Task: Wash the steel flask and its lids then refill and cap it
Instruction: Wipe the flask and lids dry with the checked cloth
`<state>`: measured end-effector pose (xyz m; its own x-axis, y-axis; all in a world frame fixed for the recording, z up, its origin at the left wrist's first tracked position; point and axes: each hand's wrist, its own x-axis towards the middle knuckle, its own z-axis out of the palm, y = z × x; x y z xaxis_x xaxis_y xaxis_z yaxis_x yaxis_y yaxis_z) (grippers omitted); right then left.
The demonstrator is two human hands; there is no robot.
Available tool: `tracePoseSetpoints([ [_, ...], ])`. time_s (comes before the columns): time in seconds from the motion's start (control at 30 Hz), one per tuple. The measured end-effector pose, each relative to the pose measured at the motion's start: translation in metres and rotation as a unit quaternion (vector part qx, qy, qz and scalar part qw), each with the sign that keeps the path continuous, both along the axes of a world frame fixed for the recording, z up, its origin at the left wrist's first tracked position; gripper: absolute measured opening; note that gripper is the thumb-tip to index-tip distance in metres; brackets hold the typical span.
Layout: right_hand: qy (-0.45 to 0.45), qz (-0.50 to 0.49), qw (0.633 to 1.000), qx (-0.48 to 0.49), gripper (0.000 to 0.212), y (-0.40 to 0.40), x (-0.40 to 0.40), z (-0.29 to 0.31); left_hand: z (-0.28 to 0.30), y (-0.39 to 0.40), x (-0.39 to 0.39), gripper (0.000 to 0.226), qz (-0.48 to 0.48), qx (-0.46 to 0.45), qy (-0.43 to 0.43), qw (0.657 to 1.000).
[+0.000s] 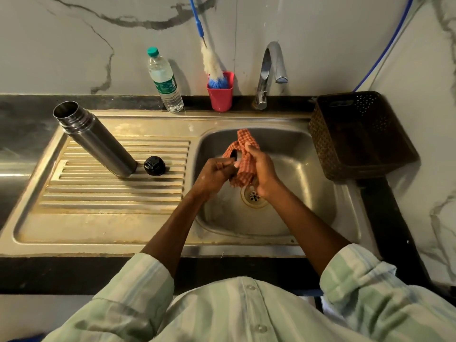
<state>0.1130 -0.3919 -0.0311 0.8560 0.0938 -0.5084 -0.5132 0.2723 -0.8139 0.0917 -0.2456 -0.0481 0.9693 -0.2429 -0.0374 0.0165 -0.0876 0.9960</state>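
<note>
Head view is showing both hands over the sink: left hand fingers gripping a steel cup lid; right hand gripping an orange checked cloth, wiping it; the open cylindrical steel flask and black round stopper are waiting on the drainboard; refilling and capping remain.

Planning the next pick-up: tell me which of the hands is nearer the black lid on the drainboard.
Left. The left hand is just right of the black lid, over the basin's near edge; the right hand is farther right.

pale green and white striped button-up shirt, white buttons down the front, sleeves rolled above the elbows, forearms bare.
</note>
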Motion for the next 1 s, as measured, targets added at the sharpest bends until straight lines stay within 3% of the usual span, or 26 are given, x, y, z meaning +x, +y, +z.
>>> tracePoseSetpoints([
  [0.07, 0.092, 0.059, 0.989, 0.104, 0.035, -0.012, 0.004, 0.011, -0.004, 0.001, 0.000, 0.018, -0.028, 0.115, -0.089, 0.989],
  [0.13, 0.101, 0.063, 0.987, 0.110, 0.032, -0.017, 0.005, 0.014, -0.003, 0.002, -0.001, 0.020, -0.055, 0.148, -0.103, 0.982],
  [0.2, 0.056, 0.025, 0.997, 0.041, 0.028, -0.011, 0.005, 0.011, -0.001, 0.000, 0.000, 0.020, -0.041, 0.063, 0.006, 0.997],
  [0.3, -0.144, -0.011, 0.973, -0.180, 0.023, -0.002, -0.006, 0.002, 0.010, -0.002, 0.006, 0.027, 0.046, -0.094, 0.163, 0.981],
  [0.33, -0.197, 0.005, 0.957, -0.211, 0.024, -0.001, -0.011, -0.002, 0.013, -0.003, 0.006, 0.024, 0.055, -0.121, 0.173, 0.976],
  [0.4, -0.218, 0.012, 0.953, -0.209, 0.031, 0.002, -0.015, -0.009, 0.011, -0.004, 0.007, 0.021, 0.057, -0.126, 0.148, 0.979],
  [0.5, -0.078, -0.035, 0.994, -0.063, 0.037, 0.003, -0.007, -0.005, 0.003, -0.006, 0.002, 0.030, 0.025, -0.078, 0.044, 0.996],
  [0.57, 0.059, 0.003, 0.996, 0.060, 0.043, -0.007, 0.001, 0.003, -0.002, -0.006, -0.002, 0.029, -0.001, 0.021, -0.042, 0.999],
  [0.67, 0.106, 0.053, 0.987, 0.110, 0.040, -0.019, 0.004, 0.011, -0.004, -0.003, -0.003, 0.021, -0.031, 0.123, -0.083, 0.988],
  [0.73, 0.050, 0.025, 0.997, 0.052, 0.031, -0.013, 0.003, 0.009, -0.002, -0.003, -0.003, 0.026, -0.024, 0.060, 0.001, 0.998],
  [0.77, -0.011, 0.006, 1.000, -0.022, 0.024, -0.008, 0.000, 0.009, 0.002, -0.003, -0.001, 0.028, -0.003, 0.013, 0.055, 0.998],
  [0.87, -0.181, 0.005, 0.964, -0.196, 0.023, 0.001, -0.013, 0.002, 0.015, -0.003, 0.006, 0.026, 0.041, -0.123, 0.168, 0.977],
  [0.93, -0.206, 0.008, 0.957, -0.204, 0.032, 0.002, -0.017, -0.004, 0.017, -0.002, 0.008, 0.030, 0.031, -0.154, 0.157, 0.975],
  [1.0, -0.142, -0.026, 0.978, -0.149, 0.035, 0.002, -0.011, -0.005, 0.013, -0.003, 0.005, 0.023, 0.013, -0.105, 0.107, 0.989],
])
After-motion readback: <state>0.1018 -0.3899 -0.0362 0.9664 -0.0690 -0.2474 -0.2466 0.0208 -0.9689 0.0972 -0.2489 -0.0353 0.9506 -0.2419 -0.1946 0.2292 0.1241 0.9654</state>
